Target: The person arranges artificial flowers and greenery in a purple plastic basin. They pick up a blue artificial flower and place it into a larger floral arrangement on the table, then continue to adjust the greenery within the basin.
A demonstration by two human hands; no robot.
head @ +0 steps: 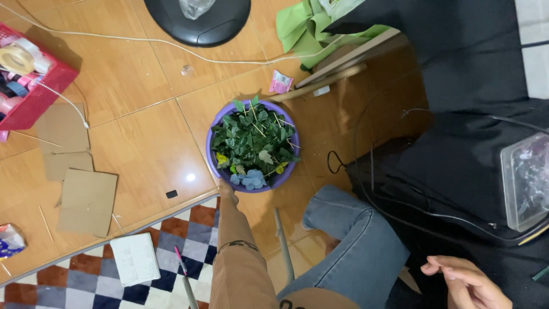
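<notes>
A purple bowl (pixel 213 163) stands on the orange tiled floor, filled with dark green artificial leaves (pixel 251 137) on thin sticks, plus a few yellow and pale blue pieces. My left arm stretches forward in a tan sleeve, and my left hand (pixel 227 190) is at the bowl's near-left rim, fingers closed against it. My right hand (pixel 466 281) hovers at the lower right over black cloth, fingers loosely apart and holding nothing. My bent knee in blue jeans (pixel 349 240) lies between the two hands.
A red basket (pixel 40 94) of tape rolls sits upper left, with cardboard pieces (pixel 86 200) below it. A notebook (pixel 135 258) and pink pen (pixel 180 261) lie on the checkered rug. A black round base (pixel 197 26), green cloth (pixel 303 28) and clear plastic box (pixel 523 180) are nearby.
</notes>
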